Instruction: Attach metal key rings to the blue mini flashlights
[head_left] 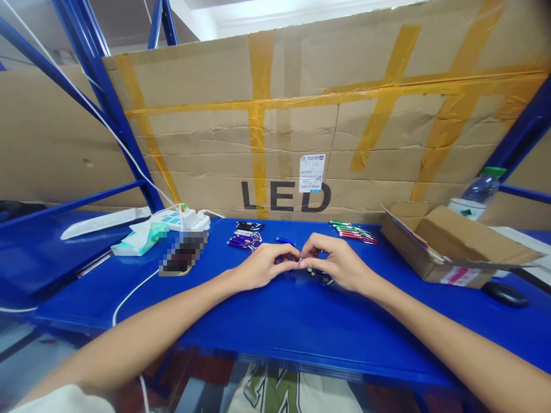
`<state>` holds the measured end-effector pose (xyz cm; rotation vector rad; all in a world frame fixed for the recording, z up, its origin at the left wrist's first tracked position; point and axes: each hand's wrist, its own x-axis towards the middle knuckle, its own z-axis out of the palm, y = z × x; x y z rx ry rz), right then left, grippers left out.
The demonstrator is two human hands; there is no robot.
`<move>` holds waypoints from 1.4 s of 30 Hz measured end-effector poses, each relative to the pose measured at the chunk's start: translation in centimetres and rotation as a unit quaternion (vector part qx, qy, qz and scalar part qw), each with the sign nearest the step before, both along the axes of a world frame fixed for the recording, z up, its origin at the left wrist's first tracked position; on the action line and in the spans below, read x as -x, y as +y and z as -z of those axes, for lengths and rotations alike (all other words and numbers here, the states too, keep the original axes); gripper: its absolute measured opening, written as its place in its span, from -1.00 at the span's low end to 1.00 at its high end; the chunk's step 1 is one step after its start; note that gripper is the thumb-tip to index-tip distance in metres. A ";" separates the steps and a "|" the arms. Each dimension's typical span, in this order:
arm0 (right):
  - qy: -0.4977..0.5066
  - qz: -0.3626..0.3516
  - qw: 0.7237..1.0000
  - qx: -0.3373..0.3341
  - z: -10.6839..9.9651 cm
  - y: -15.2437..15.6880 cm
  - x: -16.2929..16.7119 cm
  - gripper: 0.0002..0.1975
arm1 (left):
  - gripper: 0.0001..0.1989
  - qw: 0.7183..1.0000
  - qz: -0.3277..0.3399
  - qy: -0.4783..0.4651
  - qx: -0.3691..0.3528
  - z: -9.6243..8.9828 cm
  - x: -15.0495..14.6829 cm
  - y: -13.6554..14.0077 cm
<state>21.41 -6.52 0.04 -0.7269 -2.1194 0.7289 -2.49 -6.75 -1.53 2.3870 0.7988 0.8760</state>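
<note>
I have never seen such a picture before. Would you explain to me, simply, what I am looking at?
There is no machine: a person works with two bare hands. A camera on the person's head looks forward and down. The left hand and right hand meet, fingertips pinching a small thing, too hidden to identify. On the blue table lie purple pieces on the left, green and red pieces on the right, and an open box farther right.
</note>
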 end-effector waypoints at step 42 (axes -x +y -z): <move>-0.059 0.008 0.988 -0.139 -0.4 -0.5 -0.9 -0.74 | -0.74 0.974 -0.034 0.060 -0.215 -0.1 1.1 0.3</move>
